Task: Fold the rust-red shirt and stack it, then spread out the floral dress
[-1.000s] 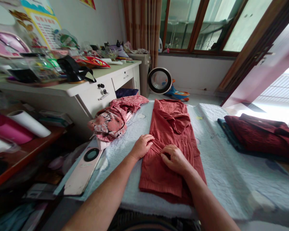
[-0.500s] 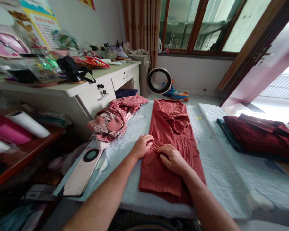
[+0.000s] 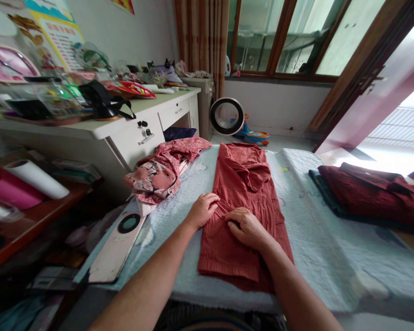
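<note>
Head view: a rust-red, thin cloth garment [image 3: 248,195] lies lengthwise on a pale-blue, patterned, padded cover [image 3: 317,257], its far end rumpled, its near end flatter. The left hand [image 3: 203,211] rests at the garment's left edge; the right hand [image 3: 247,226], fingers curled, lies on its middle. The two are apart but near each other; whether either pinches cloth cannot be told. Left of the garment sits a bunched, pink-and-red floral cloth [image 3: 155,179]; well to its right, a folded dark-red textile [image 3: 372,188]. The step in hand seems to be arranging the garment's layers; the next move probably calls for light, even pressure.
</note>
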A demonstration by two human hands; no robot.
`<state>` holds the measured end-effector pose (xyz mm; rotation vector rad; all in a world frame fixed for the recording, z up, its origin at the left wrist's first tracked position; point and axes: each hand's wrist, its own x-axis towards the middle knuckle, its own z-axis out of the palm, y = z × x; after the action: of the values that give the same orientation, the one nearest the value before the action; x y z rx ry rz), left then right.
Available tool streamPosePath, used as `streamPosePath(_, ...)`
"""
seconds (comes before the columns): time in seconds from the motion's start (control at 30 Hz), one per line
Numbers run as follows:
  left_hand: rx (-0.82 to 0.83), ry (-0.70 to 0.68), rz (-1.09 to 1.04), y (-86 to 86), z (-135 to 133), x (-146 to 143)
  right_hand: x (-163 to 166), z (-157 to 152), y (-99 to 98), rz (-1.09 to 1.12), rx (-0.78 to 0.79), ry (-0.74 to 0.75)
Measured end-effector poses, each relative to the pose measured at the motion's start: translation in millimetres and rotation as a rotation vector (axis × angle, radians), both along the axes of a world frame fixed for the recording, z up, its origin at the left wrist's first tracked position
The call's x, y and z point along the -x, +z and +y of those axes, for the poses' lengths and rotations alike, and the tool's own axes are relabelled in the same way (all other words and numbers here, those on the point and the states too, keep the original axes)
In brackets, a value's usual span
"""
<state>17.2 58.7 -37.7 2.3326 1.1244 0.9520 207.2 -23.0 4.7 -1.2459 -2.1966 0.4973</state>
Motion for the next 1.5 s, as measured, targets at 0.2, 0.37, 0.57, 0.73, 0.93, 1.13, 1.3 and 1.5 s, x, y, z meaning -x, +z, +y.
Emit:
streamPosePath(0.2,0.003,0.003,-0.008,0.9,-0.4,-0.2,-2.2,-0.4,-0.6,-0.002,-0.057,-0.038)
streamPosePath(0.37,0.012,0.009,-0.007,1.3,-0.2,-0.4,-3.3,-0.2,-0.6,-0.030,-0.073,-0.049)
streamPosePath(0.57,0.011,0.008,-0.008,1.1,-0.4,-0.4,-4.7,0.5,0.0,-0.047,-0.067,-0.051)
streamPosePath(0.73,0.012,0.004,-0.008,1.8,-0.7,-0.5,-4.4,0.3,-1.8,-0.018,-0.072,-0.052)
streamPosePath(0.93,0.018,0.006,-0.003,0.7,0.1,-0.2,-3.8,-2.5,-2.5,0.055,-0.102,-0.066)
streamPosePath(1.13,0.010,0.002,-0.001,0.4,0.5,-0.3,-2.4,-2.8,1.0,0.075,-0.085,-0.003)
streamPosePath(1.3,0.011,0.010,-0.005,1.4,-0.2,-0.5,-1.3,-1.5,-2.9,0.013,-0.025,0.027)
streamPosePath(1.5,0.013,0.008,-0.014,2.3,-1.2,-0.6,-1.1,-0.7,-5.4,-0.040,-0.021,0.038)
